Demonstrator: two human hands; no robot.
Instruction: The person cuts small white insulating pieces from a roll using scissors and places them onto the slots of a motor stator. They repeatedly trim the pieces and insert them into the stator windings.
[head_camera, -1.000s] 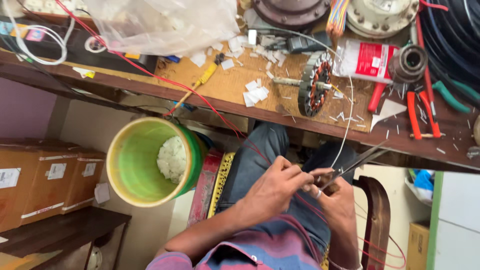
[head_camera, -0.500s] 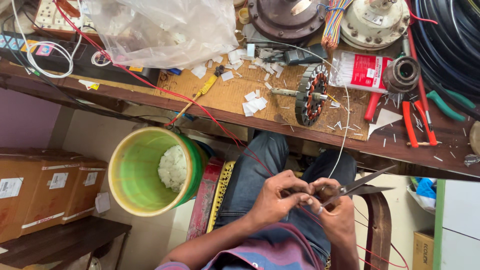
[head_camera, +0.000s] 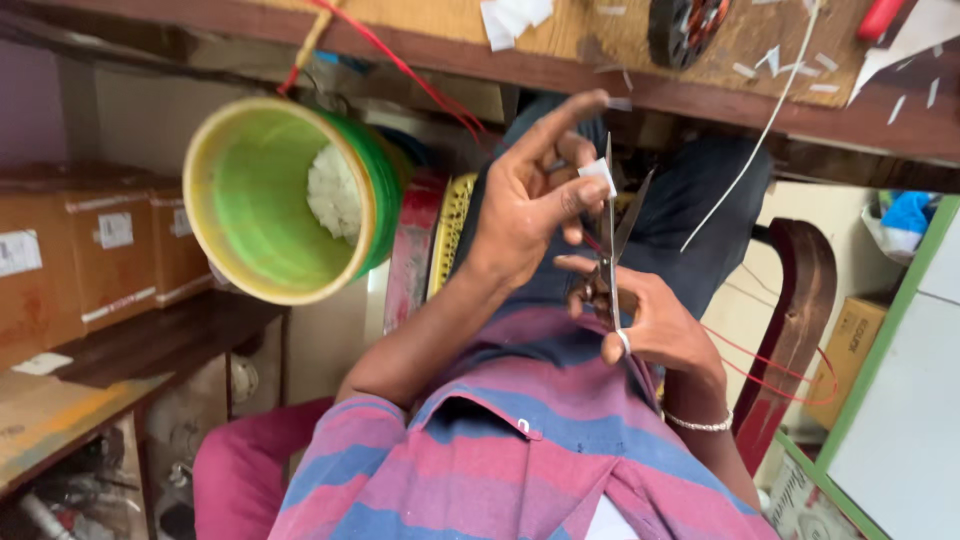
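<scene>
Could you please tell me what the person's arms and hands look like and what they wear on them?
Both forearms are bare below short sleeves of a shirt striped pink, purple and blue. The left hand wears nothing. The right hand has a thin silver-coloured bracelet at the wrist. No gloves or watch show.

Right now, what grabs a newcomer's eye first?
Centre frame, the right hand works scissors on a small white paper slip pinched in the left hand. To the left, a bright green bucket with white scraps inside hangs below the wooden bench.
</scene>
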